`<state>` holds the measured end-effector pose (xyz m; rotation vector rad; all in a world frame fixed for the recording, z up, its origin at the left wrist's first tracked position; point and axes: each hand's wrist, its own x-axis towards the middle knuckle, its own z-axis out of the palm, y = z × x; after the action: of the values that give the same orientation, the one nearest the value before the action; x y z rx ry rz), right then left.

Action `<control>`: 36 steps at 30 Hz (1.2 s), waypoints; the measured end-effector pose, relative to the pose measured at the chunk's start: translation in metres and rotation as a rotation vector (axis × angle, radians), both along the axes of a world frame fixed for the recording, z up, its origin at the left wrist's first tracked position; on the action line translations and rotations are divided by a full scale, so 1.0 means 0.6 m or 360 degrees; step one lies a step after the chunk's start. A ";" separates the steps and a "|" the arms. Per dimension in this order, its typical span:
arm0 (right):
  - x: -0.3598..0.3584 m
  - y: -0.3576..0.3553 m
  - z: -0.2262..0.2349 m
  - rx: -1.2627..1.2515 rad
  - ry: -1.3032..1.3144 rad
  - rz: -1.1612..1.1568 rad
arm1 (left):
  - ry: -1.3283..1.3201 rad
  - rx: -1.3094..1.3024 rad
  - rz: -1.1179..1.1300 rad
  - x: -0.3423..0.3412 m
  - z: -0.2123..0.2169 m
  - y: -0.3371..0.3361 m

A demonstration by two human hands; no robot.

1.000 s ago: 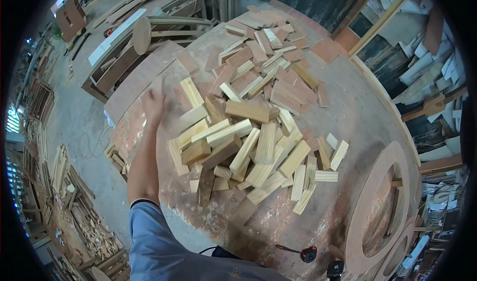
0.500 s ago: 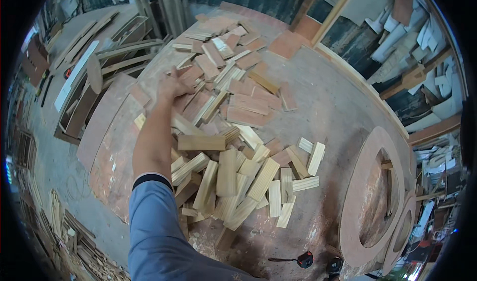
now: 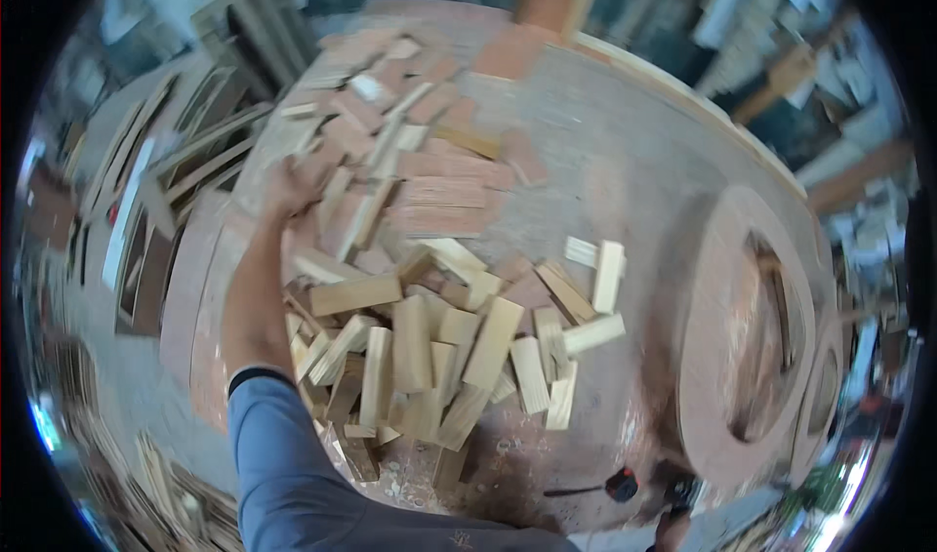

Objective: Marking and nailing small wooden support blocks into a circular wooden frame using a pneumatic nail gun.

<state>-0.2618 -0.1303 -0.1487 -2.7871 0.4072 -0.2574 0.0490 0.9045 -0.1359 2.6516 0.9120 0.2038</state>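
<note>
Workshop clutter rings a large round table (image 3: 605, 162), its bare top dusty and reddish-grey. Pale wood blocks (image 3: 429, 347) lie heaped on the near left part of the top, overlapping at all angles, with a few strays (image 3: 607, 274) set just apart to the right. Beyond the heap, toward the far left rim, flatter reddish pieces (image 3: 439, 181) are spread in a loose layer. Left hand (image 3: 291, 183) is extended over the boundary between the two groups, resting on or just above the reddish pieces; motion blur prevents telling whether the fingers are curled on a piece or lie flat, and no held item can be confirmed. Left forearm is bare, with a blue sleeve (image 3: 283, 454) (dark cuff at the wrist) entering from the lower edge beside the pale heap. Right hand is out of view. Right of the blocks, oval wooden frames (image 3: 722, 376) rest on the table's near right edge. Stacked timber and frames (image 3: 176, 171) occupy the floor beyond the left rim. One small dark object (image 3: 622, 484) with a red spot lies at the near edge.
</note>
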 end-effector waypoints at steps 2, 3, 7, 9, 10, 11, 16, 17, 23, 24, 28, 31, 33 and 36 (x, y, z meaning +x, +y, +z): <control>-0.030 0.048 0.045 0.0937 -0.0063 -0.0378 | 0.0177 -0.0142 -0.0762 0.055 0.093 -0.116; 0.034 0.159 0.129 0.0101 0.0452 -0.0209 | 0.0344 -0.0268 -0.0541 0.029 0.177 -0.185; 0.073 0.118 0.089 -0.0157 0.0552 -0.0332 | -0.0521 0.0290 -0.0091 -0.084 0.083 0.122; 0.068 0.154 0.131 -0.0055 0.0526 -0.0436 | -0.0638 -0.0093 -0.0140 -0.033 0.185 -0.059; 0.061 0.147 0.129 -0.0067 0.0589 -0.0461 | -0.0643 -0.0100 -0.0188 -0.029 0.222 -0.125; 0.052 0.137 0.126 -0.0074 0.0659 -0.0480 | -0.0736 -0.0311 -0.0407 -0.032 0.255 -0.184; 0.037 0.115 0.123 -0.0075 0.0609 -0.0445 | -0.0274 -0.0424 -0.0869 -0.117 0.291 -0.554; 0.033 0.114 0.132 -0.0084 0.0590 -0.0415 | -0.0460 -0.0672 -0.1161 -0.130 0.240 -0.585; -0.019 0.025 0.155 0.0156 0.0438 -0.0288 | -0.0142 -0.0376 -0.1138 -0.135 0.146 -0.718; -0.025 0.004 0.158 0.0240 0.0493 -0.0302 | -0.0154 -0.0366 -0.1164 -0.141 0.149 -0.725; -0.041 -0.057 0.167 0.0436 0.0426 -0.0190 | -0.0415 -0.0172 -0.0876 -0.197 0.182 -0.805; -0.031 -0.102 0.169 0.0495 0.0497 -0.0094 | -0.0794 -0.1230 -0.0511 -0.247 0.127 -0.930; -0.027 -0.148 0.170 0.0548 0.0504 -0.0005 | -0.0578 -0.1452 -0.0527 -0.328 0.136 -1.118; -0.024 -0.204 0.142 0.0749 0.0365 0.0182 | -0.0194 -0.2120 -0.0409 -0.398 0.077 -1.343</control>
<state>-0.2762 -0.2529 -0.0632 -2.3664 0.3108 0.1685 -0.1898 0.0985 -0.0896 1.4453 0.3813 -0.2391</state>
